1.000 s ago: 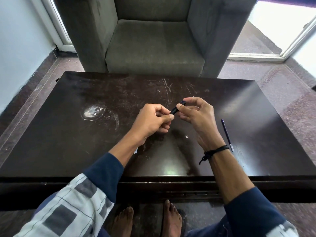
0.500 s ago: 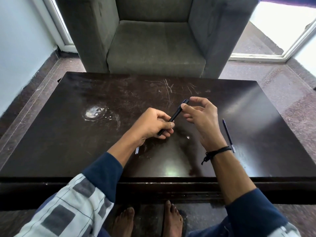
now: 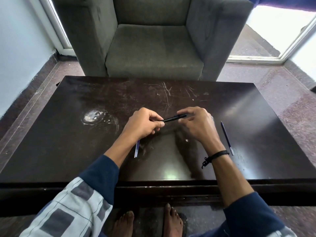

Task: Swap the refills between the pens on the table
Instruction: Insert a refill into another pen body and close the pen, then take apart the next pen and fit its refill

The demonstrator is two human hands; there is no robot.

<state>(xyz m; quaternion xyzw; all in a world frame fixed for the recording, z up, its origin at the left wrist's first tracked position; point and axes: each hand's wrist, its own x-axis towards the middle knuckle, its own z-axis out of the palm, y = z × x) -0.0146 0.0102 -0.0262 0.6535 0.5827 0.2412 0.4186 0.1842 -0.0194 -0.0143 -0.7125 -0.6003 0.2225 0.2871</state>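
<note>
left grip (image 3: 143, 124) clenches one end of the black pen (image 3: 172, 119), level above the counter (image 3: 68, 134), likely steadying it. right grip (image 3: 198, 124) curls at the pen's other end; blur hides whether it pinches. a blue refill (image 3: 226, 137) lies right of the pen, a pale refill (image 3: 136, 149) nearer than its left end.

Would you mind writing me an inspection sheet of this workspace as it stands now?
Surface: dark table, scratched, white stain at left.
Job's things: black pen held above table; thin blue piece, pen or refill, lying at right; pale thin piece partly under left forearm.
Clutter: small white speck.
Hands: left hand grips black pen; right hand at its far end, grip blurred.
Cables: nothing seen.
Surroundings: grey armchair behind table; bare feet beneath.
</note>
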